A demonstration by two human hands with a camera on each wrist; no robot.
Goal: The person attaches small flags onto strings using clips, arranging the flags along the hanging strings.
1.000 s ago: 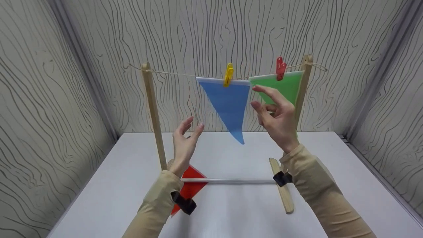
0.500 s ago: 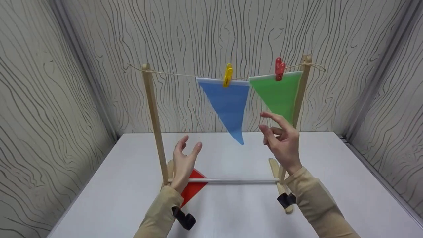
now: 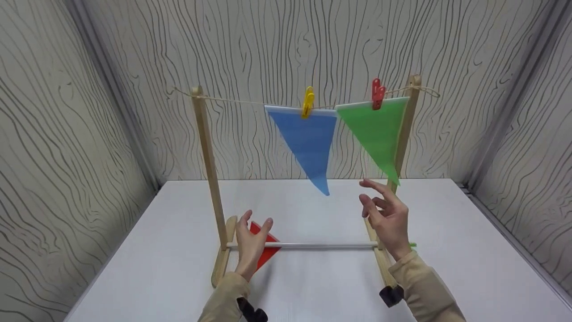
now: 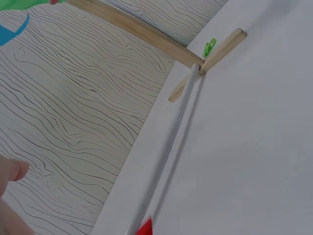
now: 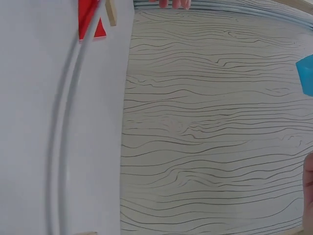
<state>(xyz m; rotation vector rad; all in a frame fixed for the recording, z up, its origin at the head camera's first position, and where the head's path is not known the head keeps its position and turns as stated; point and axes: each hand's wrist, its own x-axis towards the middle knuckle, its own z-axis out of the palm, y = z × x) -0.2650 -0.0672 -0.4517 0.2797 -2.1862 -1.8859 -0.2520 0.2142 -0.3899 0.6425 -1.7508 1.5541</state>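
blue pennant point(image 3: 306, 143) and green pennant point(image 3: 374, 125) clipped; red pennant point(image 3: 265, 256) seemingly pending; my left hand point(image 3: 251, 241) and right hand point(image 3: 390, 221) are empty, fingers parted.

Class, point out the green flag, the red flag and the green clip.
Green flag point(image 3: 380, 132), head view: its middle.
Red flag point(image 3: 267, 254), head view: lower visible part.
Green clip point(image 4: 209, 48), left wrist view: its middle.

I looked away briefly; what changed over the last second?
The left hand and right hand have both lowered, the right uncovering the green pennant. Nothing was gripped or released. The blue pennant, yellow clothespin, red clothespin and red pennant stayed put.
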